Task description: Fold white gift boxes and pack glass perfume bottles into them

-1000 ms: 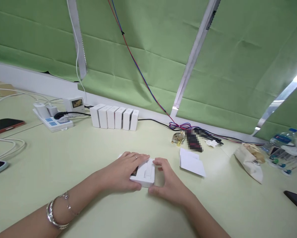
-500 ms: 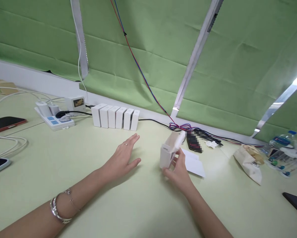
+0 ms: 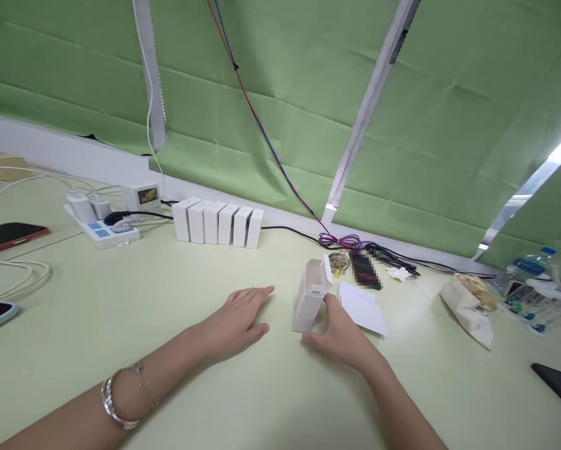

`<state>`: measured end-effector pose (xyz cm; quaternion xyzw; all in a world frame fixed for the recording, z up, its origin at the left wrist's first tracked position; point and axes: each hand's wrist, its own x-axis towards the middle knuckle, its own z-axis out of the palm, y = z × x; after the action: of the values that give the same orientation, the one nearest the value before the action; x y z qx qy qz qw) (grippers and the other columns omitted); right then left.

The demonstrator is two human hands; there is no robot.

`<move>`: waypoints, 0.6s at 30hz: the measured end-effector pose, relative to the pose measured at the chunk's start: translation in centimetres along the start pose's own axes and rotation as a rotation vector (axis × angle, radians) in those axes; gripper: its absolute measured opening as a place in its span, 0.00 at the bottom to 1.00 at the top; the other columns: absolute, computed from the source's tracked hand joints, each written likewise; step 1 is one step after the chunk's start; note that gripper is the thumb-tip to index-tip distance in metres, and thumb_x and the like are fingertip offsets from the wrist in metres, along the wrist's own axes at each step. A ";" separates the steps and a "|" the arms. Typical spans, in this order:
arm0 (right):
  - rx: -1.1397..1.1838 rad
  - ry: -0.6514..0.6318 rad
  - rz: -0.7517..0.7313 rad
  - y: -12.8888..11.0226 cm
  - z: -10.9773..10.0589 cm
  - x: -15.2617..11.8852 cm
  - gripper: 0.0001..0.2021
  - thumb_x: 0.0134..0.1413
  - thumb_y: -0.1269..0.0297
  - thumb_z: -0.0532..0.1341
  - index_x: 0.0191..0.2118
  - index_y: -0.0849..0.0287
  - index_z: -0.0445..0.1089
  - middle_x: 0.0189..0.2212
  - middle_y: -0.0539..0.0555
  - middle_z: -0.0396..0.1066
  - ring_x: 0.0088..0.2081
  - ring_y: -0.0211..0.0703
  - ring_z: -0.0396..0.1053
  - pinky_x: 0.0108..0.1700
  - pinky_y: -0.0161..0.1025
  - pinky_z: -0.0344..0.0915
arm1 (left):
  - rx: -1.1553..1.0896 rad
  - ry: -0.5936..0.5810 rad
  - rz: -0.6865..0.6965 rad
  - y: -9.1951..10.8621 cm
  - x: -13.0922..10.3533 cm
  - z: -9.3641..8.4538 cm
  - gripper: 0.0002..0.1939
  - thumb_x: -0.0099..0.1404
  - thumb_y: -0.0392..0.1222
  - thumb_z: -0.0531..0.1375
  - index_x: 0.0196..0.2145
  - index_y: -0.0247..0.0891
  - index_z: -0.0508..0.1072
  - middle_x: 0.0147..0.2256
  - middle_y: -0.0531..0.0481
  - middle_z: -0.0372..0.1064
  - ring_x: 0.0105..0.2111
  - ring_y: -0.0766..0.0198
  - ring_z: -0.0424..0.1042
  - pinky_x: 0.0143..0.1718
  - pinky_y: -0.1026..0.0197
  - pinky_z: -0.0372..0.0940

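A small white cardboard box (image 3: 306, 306) stands nearly upright on the table, its top flap raised and its inside partly visible. My right hand (image 3: 343, 334) is at the box's right side, thumb near its lower front edge and fingers against its side; some fingertips are hidden. To the left, my left hand (image 3: 240, 319) is held palm down over the table, fingers stretched and thumb apart, holding nothing. A folded white sheet (image 3: 362, 309) lies just behind my right hand. A round, coiled gold-coloured item (image 3: 339, 262) lies behind the box.
A row of several closed white boxes (image 3: 217, 224) stands along the wall. A power strip (image 3: 104, 231) with plugs and phones is at left. Cables (image 3: 388, 256), a cloth pouch (image 3: 468, 309) and a water bottle (image 3: 533, 265) are at right.
The white box has gone from tilted in my right hand to standing on the table, slightly left and lower. My left hand has lowered a little towards the table.
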<state>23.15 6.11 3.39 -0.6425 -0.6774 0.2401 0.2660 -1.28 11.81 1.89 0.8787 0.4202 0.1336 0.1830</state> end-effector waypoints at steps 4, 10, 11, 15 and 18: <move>-0.180 0.265 -0.011 2.3 -3.1 0.5 0.31 0.50 0.49 0.55 0.58 0.60 0.54 0.57 0.60 0.58 0.59 0.53 0.53 0.59 0.50 0.52 | -0.014 -0.026 -0.009 0.3 -0.1 -0.3 0.31 0.64 0.51 0.50 0.63 0.41 0.49 0.61 0.45 0.53 0.60 0.49 0.51 0.57 0.47 0.54; -0.459 0.071 0.288 6.2 -5.0 0.3 0.42 0.35 0.54 0.65 0.59 0.60 0.54 0.53 0.63 0.61 0.58 0.66 0.53 0.54 0.60 0.52 | -0.014 -0.030 0.026 0.5 -0.2 -0.7 0.30 0.64 0.48 0.49 0.62 0.39 0.51 0.60 0.43 0.55 0.59 0.49 0.52 0.56 0.46 0.53; -0.453 0.052 0.303 6.3 -5.0 0.2 0.41 0.35 0.55 0.65 0.58 0.61 0.55 0.50 0.63 0.62 0.55 0.66 0.57 0.52 0.58 0.56 | -0.016 -0.028 0.028 0.5 -0.2 -0.7 0.30 0.64 0.48 0.49 0.62 0.39 0.51 0.60 0.43 0.55 0.59 0.49 0.53 0.56 0.46 0.54; -0.414 0.153 0.264 5.1 -6.1 -0.3 0.37 0.39 0.53 0.64 0.56 0.64 0.58 0.46 0.63 0.61 0.50 0.61 0.61 0.48 0.53 0.61 | -0.037 -0.005 0.041 0.1 -0.2 -0.4 0.29 0.64 0.48 0.50 0.61 0.41 0.52 0.59 0.44 0.57 0.59 0.49 0.54 0.55 0.46 0.55; -0.252 0.698 0.108 3.4 -7.2 -0.9 0.40 0.43 0.47 0.61 0.58 0.63 0.51 0.50 0.64 0.55 0.53 0.60 0.57 0.52 0.54 0.59 | -0.041 -0.005 0.030 0.0 -0.3 -0.3 0.29 0.64 0.48 0.50 0.61 0.42 0.53 0.59 0.45 0.57 0.59 0.49 0.53 0.55 0.47 0.55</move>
<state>30.57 5.34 6.41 -0.7482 -0.5352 -0.0651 0.3866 -1.56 11.66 2.11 0.8813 0.4036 0.1427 0.2000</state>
